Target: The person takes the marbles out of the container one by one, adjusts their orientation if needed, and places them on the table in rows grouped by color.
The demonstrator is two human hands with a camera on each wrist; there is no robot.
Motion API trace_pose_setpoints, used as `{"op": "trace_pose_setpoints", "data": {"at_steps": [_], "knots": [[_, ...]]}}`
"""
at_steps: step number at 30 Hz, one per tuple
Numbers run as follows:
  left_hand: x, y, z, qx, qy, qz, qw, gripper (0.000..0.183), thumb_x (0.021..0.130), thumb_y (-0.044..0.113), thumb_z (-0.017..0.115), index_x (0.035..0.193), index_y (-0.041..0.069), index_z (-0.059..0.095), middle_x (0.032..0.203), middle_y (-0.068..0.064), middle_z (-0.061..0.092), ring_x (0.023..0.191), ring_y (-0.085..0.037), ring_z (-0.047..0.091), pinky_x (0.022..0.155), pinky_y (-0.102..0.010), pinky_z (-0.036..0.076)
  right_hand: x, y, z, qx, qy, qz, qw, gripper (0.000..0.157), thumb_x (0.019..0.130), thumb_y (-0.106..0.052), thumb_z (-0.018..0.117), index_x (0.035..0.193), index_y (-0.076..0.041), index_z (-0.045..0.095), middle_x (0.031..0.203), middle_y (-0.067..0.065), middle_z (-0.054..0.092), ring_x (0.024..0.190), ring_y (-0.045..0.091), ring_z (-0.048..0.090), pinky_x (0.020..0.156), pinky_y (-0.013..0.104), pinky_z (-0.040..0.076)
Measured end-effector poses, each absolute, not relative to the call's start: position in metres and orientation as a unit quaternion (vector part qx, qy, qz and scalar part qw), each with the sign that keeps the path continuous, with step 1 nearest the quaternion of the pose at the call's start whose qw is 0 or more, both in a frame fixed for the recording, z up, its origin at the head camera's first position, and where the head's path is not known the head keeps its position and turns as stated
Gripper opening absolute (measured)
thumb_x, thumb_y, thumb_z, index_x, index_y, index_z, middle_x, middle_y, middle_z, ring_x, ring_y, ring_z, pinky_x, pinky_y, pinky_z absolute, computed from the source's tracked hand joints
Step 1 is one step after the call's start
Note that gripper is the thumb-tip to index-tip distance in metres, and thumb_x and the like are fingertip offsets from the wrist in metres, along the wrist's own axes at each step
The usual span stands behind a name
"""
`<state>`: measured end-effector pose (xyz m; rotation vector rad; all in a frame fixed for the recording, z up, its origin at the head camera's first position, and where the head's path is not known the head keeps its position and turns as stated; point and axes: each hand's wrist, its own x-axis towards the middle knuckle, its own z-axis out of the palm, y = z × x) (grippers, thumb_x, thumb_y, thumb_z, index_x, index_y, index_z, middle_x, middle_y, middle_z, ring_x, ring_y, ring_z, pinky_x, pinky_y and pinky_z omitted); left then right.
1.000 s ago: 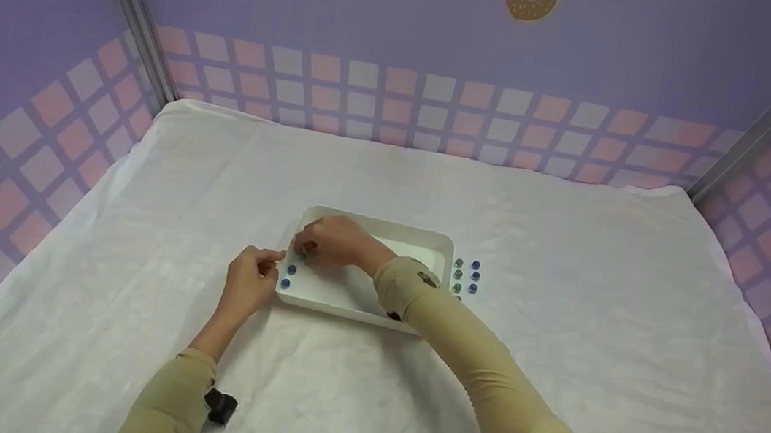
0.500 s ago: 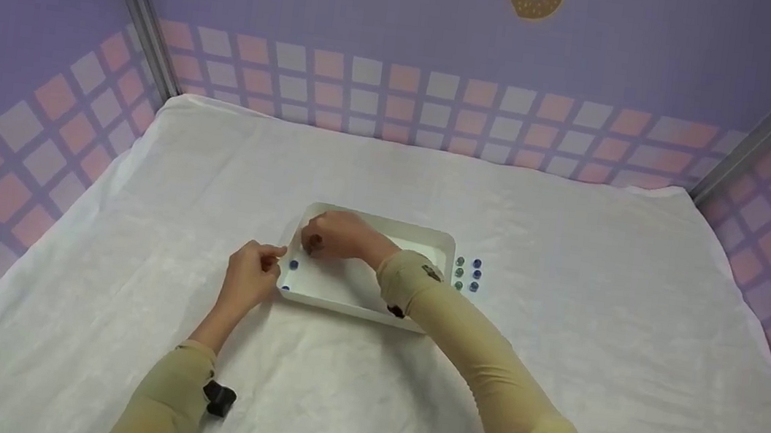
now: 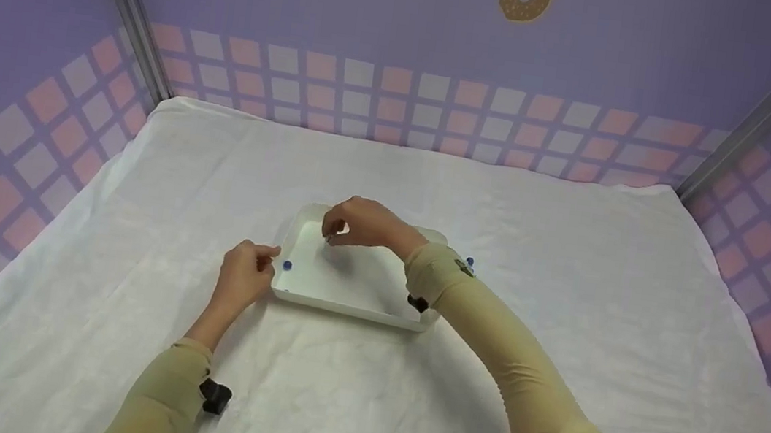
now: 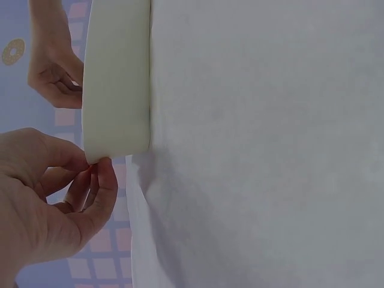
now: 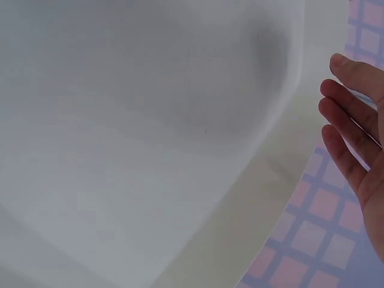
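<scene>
My left hand (image 3: 244,276) pinches the left rim of a shallow white tray (image 3: 345,307) between thumb and forefinger; the left wrist view shows these fingertips at the tray's corner (image 4: 117,120). Over the tray's far left part is my right hand (image 3: 366,223), its fingertips together on a small clear greenish glass marble (image 3: 329,239), mostly hidden. The right wrist view shows the fingers (image 5: 348,111) above the tray wall but no marble. One blue marble (image 3: 287,265) lies inside along the left wall. Another blue one is nearly hidden by the near wall.
A blue marble (image 3: 470,261) shows on the white cloth (image 3: 568,290) right of the tray, beside my right sleeve (image 3: 502,341), which hides the other marbles there. Purple walls with pink and white checks (image 3: 391,107) stand behind and at both sides.
My right hand has lifted from the tray's left side and moved right with the greenish marble. One blue marble has rolled toward the near wall. The left hand stays at the rim.
</scene>
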<state>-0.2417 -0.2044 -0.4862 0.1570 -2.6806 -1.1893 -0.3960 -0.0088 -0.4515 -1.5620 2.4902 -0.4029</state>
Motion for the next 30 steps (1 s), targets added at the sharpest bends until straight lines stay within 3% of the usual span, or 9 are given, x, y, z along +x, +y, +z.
{"op": "trace_pose_setpoints", "data": {"at_steps": [9, 16, 20, 30], "knots": [[-0.24, -0.204, -0.488, 0.055, -0.912, -0.391, 0.106, 0.034, 0.087, -0.005, 0.058, 0.119, -0.004, 0.069, 0.096, -0.022, 0.068, 0.084, -0.027, 0.062, 0.065, -0.026, 0.046, -0.381, 0.037, -0.446, -0.534, 0.822, -0.186, 0.065, 0.016, 0.09, -0.019, 0.072, 0.103, -0.011, 0.075, 0.101, 0.002, 0.075, 0.095, 0.02, 0.07, 0.081, 0.034, 0.057], [-0.239, -0.204, -0.488, 0.053, -0.915, -0.387, 0.105, 0.034, 0.088, -0.004, 0.06, 0.12, -0.003, 0.068, 0.097, -0.022, 0.07, 0.083, -0.027, 0.061, 0.068, -0.029, 0.045, -0.374, 0.078, -0.437, -0.506, 0.828, -0.237, 0.05, 0.018, 0.09, -0.023, 0.072, 0.104, -0.012, 0.076, 0.102, 0.003, 0.075, 0.095, 0.025, 0.07, 0.08, 0.039, 0.058], [-0.238, -0.205, -0.487, 0.047, -0.915, -0.387, 0.105, 0.032, 0.088, -0.003, 0.06, 0.119, -0.004, 0.068, 0.097, -0.022, 0.07, 0.081, -0.027, 0.06, 0.064, -0.025, 0.044, -0.374, 0.1, -0.435, -0.483, 0.833, -0.266, 0.039, 0.016, 0.09, -0.022, 0.072, 0.103, -0.014, 0.076, 0.102, 0.004, 0.075, 0.094, 0.023, 0.069, 0.08, 0.045, 0.058], [-0.24, -0.204, -0.482, 0.039, -0.917, -0.385, 0.096, 0.033, 0.088, -0.005, 0.058, 0.119, -0.005, 0.068, 0.103, -0.024, 0.073, 0.072, -0.022, 0.054, 0.056, -0.021, 0.038, -0.371, 0.141, -0.437, -0.442, 0.847, -0.296, 0.019, 0.02, 0.092, -0.026, 0.07, 0.104, -0.011, 0.076, 0.104, 0.002, 0.075, 0.093, 0.018, 0.069, 0.079, 0.039, 0.058]]}}
